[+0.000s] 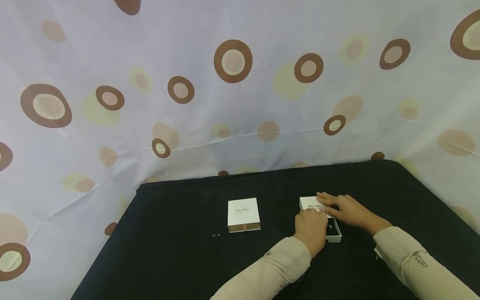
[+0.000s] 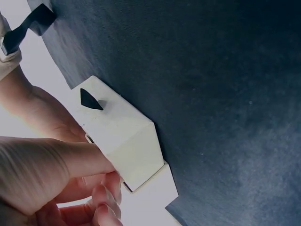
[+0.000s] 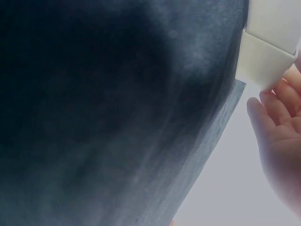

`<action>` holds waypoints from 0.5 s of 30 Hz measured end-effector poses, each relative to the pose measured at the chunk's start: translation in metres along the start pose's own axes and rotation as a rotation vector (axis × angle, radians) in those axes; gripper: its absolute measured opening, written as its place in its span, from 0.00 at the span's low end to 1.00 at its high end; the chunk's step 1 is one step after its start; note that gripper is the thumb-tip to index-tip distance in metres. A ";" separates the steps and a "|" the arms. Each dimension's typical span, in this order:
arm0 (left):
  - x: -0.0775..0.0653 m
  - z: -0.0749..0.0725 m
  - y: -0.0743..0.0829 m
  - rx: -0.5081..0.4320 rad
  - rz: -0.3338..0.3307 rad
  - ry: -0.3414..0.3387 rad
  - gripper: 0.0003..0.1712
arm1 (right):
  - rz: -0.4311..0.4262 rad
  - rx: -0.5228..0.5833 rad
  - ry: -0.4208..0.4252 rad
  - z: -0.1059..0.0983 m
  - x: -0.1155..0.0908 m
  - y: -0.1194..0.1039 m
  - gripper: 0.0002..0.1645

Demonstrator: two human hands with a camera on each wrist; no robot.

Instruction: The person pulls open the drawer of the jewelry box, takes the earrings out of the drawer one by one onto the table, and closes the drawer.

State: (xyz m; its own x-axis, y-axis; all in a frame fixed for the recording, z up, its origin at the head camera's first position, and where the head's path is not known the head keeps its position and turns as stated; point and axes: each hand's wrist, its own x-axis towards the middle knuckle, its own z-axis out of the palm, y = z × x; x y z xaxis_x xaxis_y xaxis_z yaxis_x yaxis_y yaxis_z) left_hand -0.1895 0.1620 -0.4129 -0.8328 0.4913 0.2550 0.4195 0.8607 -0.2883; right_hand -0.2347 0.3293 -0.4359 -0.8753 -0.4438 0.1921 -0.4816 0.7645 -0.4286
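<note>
A white jewelry box [image 1: 307, 201] with dark script on its lid stands at the right of the black cloth, its drawer [image 1: 334, 238] partly out toward me. In the dark drawer lies a small silvery star-shaped piece [image 1: 330, 226]. My left hand [image 1: 312, 231] grips the box's left side, fingers curled; in the left wrist view it pinches near the edge, and a black tab [image 2: 89, 100] shows on the white front. Across the lid my right hand [image 1: 346, 211] rests with fairly straight fingers. The left hand hides part of the box.
Left of the hands stands a second white box [image 1: 243, 210], shut, with a tan drawer front. Two tiny silvery star-shaped pieces [image 1: 216, 235] lie on the black cloth [image 1: 180, 258] beside it. A curtain with brown circles [image 1: 232, 104] hangs behind the table.
</note>
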 end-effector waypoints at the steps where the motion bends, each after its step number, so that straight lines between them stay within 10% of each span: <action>1: 0.000 0.001 0.000 -0.003 -0.001 -0.005 0.15 | -0.001 0.000 -0.001 0.000 0.000 0.000 0.29; 15: 0.004 0.005 -0.002 -0.065 -0.033 -0.096 0.19 | -0.005 -0.015 0.001 0.004 0.001 0.001 0.28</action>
State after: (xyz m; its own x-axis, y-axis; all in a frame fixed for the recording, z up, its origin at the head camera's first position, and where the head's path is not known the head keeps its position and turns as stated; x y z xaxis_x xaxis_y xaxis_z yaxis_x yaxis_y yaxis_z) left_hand -0.1954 0.1620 -0.4160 -0.8759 0.4505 0.1729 0.4115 0.8845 -0.2200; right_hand -0.2353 0.3276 -0.4395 -0.8729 -0.4475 0.1947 -0.4867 0.7692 -0.4140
